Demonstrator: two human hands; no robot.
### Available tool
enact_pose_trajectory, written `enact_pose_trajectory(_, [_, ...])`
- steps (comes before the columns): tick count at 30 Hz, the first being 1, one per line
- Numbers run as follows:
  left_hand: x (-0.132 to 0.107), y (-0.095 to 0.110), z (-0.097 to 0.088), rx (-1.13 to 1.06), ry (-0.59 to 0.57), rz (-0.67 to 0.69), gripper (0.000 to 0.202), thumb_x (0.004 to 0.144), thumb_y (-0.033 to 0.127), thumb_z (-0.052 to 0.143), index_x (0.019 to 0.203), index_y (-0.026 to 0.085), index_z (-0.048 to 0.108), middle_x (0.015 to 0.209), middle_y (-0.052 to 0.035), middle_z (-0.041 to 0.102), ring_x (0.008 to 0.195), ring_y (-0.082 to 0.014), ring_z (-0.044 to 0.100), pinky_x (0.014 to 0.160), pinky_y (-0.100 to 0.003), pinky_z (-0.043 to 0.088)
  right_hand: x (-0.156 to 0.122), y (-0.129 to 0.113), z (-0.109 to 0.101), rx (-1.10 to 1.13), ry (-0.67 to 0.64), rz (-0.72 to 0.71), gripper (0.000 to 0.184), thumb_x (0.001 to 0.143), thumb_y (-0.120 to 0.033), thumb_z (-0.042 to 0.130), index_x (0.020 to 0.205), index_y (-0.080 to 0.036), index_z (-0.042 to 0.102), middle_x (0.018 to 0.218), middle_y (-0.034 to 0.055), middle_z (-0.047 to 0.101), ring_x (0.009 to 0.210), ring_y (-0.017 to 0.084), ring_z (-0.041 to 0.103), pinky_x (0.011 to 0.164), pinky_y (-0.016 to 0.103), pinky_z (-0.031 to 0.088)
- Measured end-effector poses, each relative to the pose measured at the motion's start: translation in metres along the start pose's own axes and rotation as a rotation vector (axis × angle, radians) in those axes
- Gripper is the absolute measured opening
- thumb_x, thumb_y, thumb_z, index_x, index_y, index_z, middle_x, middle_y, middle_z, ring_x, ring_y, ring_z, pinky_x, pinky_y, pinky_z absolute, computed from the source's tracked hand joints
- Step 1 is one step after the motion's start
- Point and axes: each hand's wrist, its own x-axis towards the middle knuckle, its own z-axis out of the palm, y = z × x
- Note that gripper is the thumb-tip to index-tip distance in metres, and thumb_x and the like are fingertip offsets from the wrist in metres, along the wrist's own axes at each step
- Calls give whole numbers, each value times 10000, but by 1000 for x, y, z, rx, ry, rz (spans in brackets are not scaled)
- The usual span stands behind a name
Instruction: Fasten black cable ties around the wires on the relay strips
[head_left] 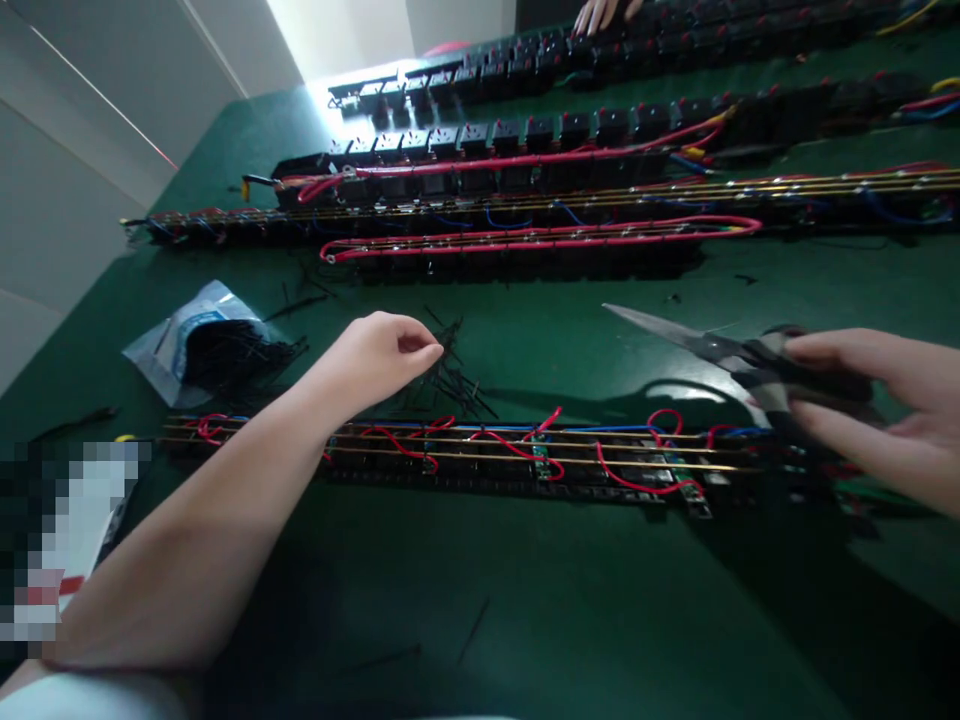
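Note:
Scissors (739, 360) are gripped by my right hand (877, 410), their closed-looking blades pointing left above the table. My left hand (390, 350) is pinched over a loose pile of thin black strips (457, 385) that look like cable ties. Whatever its fingertips hold, if anything, is too small to make out. Below both hands lies a long black strip assembly (480, 460) with brass rails, red and blue wires and small green circuit boards. My left forearm crosses over its left part.
An open plastic bag (217, 340) of black ties lies at left. Further back are several long black socket strips (510, 135) with red wires (540, 240). Another person's hand (600, 15) rests at the far strip. Stray ties (472, 630) lie on the green table (570, 600).

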Motion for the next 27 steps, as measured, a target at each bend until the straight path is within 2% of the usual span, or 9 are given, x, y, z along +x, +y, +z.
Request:
enact_pose_trajectory(3, [-1, 1, 0, 51, 22, 21, 239, 875, 337, 583, 886, 234, 798, 868, -28, 805, 811, -221, 738, 769, -324, 572, 12, 2, -1, -39, 77, -61, 464, 855, -494, 529, 1239, -262, 646, 1206, 132, 725, 1007, 315, 672, 849, 430, 494])
enact_pose_trajectory(6, [-2, 1, 0, 73, 9, 29, 240, 855, 252, 550, 881, 243, 789, 866, -13, 802, 831, -220, 749, 785, -322, 582, 19, 5, 0, -99, 96, -55, 514, 808, -539, 510, 1164, -214, 687, 1187, 155, 736, 1022, 343, 674, 859, 465, 515])
enact_pose_trajectory(8, [-3, 0, 0, 118, 40, 33, 235, 847, 222, 553, 910, 243, 778, 854, -14, 793, 814, -224, 744, 792, -333, 577, 21, 6, 0, -130, 92, -37, 547, 803, -565, 492, 1150, -199, 703, 1183, 159, 737, 1040, 347, 675, 884, 474, 520])
enact_pose_trajectory(12, [-6, 0, 0, 146, 87, 45, 357, 852, 170, 552, 1163, 266, 701, 834, -3, 777, 765, -222, 723, 733, -324, 531, 24, 5, 0, -161, 66, -29, 573, 829, -576, 470, 1138, -169, 730, 1179, 167, 734, 1072, 343, 669, 932, 472, 511])
enact_pose_trajectory(15, [-7, 2, 1, 146, 85, 41, 383, 868, 191, 582, 1237, 264, 652, 818, 3, 765, 777, -229, 721, 726, -322, 506, 25, 5, 0, -166, 68, -54, 536, 857, -573, 485, 1108, -180, 748, 1153, 160, 742, 1035, 329, 676, 894, 457, 521])
enact_pose_trajectory(21, [-10, 6, 1, 118, 95, 51, 296, 876, 230, 643, 1166, 274, 681, 790, 12, 756, 738, -222, 712, 724, -319, 509, 21, 10, 0, -99, 112, -119, 459, 899, -565, 547, 1151, -239, 749, 1184, 107, 760, 1035, 302, 691, 899, 434, 516])
enact_pose_trajectory(25, [-17, 15, 0, 72, 116, 110, 262, 901, 289, 645, 1161, 278, 676, 870, 1, 786, 800, -222, 742, 742, -320, 536, 23, 12, 0, -93, 37, -151, 443, 927, -526, 543, 1197, -240, 746, 1200, 111, 752, 1067, 287, 682, 895, 406, 514])
enact_pose_trajectory(27, [-24, 24, 1, 31, 115, 150, 263, 923, 321, 637, 1180, 271, 663, 915, -2, 799, 850, -218, 756, 771, -320, 552, 21, 6, -2, -86, 60, -176, 443, 941, -503, 519, 1191, -214, 744, 1186, 129, 747, 1068, 292, 677, 907, 416, 514])
